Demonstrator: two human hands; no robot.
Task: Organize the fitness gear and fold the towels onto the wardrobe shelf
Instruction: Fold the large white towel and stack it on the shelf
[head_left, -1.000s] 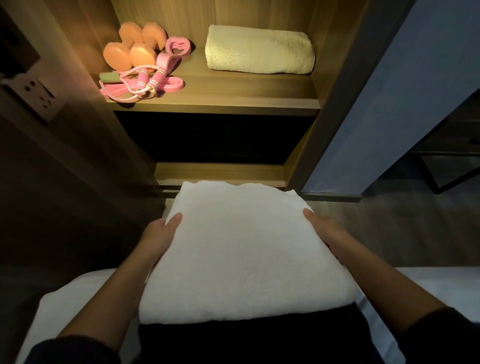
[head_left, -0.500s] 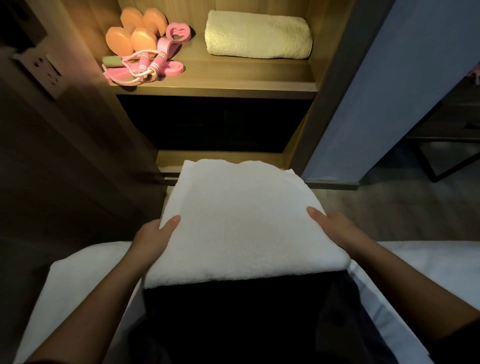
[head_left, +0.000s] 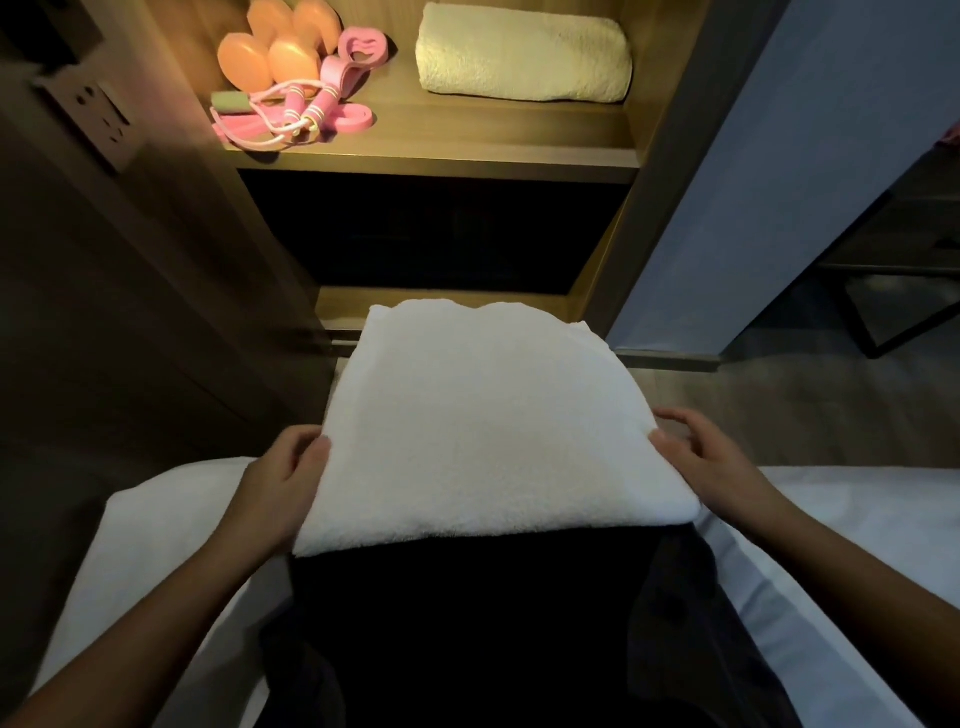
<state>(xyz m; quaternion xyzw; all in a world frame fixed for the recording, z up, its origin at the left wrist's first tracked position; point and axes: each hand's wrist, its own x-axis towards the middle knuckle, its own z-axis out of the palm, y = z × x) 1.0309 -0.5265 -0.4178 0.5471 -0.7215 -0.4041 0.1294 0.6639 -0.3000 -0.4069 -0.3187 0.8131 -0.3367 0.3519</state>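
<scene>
The folded white towel (head_left: 483, 431) lies across the person's lap, between both hands. The left hand (head_left: 283, 480) pinches its left edge, thumb on top. The right hand (head_left: 714, 460) touches its right edge with relaxed, spread fingers. A cream towel (head_left: 524, 54) sits at the wardrobe shelf's (head_left: 467, 143) right end.

Upper limbs: the left forearm (head_left: 156, 597) and right forearm (head_left: 831, 561) are uncovered from frame edge to wrist. The left hand (head_left: 283, 483) and right hand (head_left: 711, 462) are bare.

Lower body: a near-black garment (head_left: 467, 639) covers the lap. Its fabric is matte, with soft folds along both sides. The dim light hides the garment type and any seams.
</scene>
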